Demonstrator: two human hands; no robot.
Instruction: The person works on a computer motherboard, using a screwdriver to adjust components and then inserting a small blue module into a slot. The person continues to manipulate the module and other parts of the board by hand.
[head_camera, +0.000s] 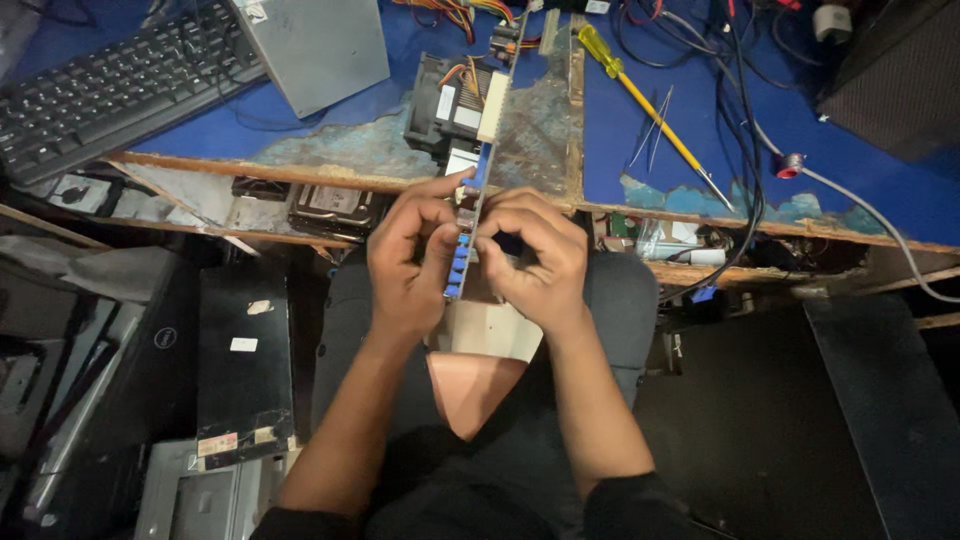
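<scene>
Motherboard (487, 130), seen edge-on, stands on its long side between the person's two hands, its far end resting on the worn edge of the blue workbench (830, 190) and its near end hanging over the person's lap. Blue connectors (458, 265) run along the near part of its edge, and a black cooler with a fan (440, 100) sticks out from its left face further up, with orange and yellow wires (455, 12) at the far end.

The left hand (410, 262) closes around the board from the left, fingers curled and the thumb pressed against the edge just above the blue connectors. The right hand (535, 260) grips it from the right, fingers bent inward so that the fingertips meet the same edge; both hands hold the board and nearly touch each other across it.

Just under the bench edge, left of the hands, a hard drive (335, 208) lies on a lower shelf. On the bench top, right of the board, lies a yellow-handled screwdriver (640, 100), with metal tweezers (652, 128) crossing beside its shaft. Black cables (740, 120) trail down past the bench edge further right. At the far left sits a black keyboard (110, 80), and next to it a grey metal case (320, 45). Dark computer cases (240, 360) are stacked on the floor at the left.
</scene>
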